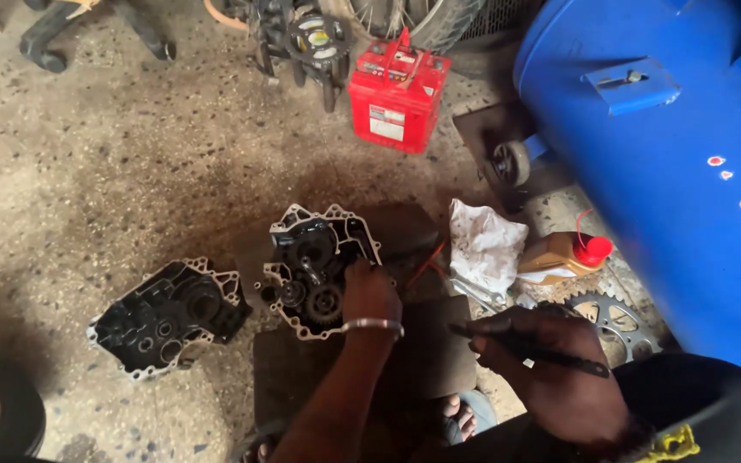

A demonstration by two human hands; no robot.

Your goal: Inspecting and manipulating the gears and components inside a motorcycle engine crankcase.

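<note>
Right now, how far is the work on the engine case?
Done: the case is split, and the empty case half lies apart on the floor. In hand: the left hand rests on the half with gears, while the right hand holds a thin dark tool. Left: the gears are not out yet, and the halves are not joined.
</note>
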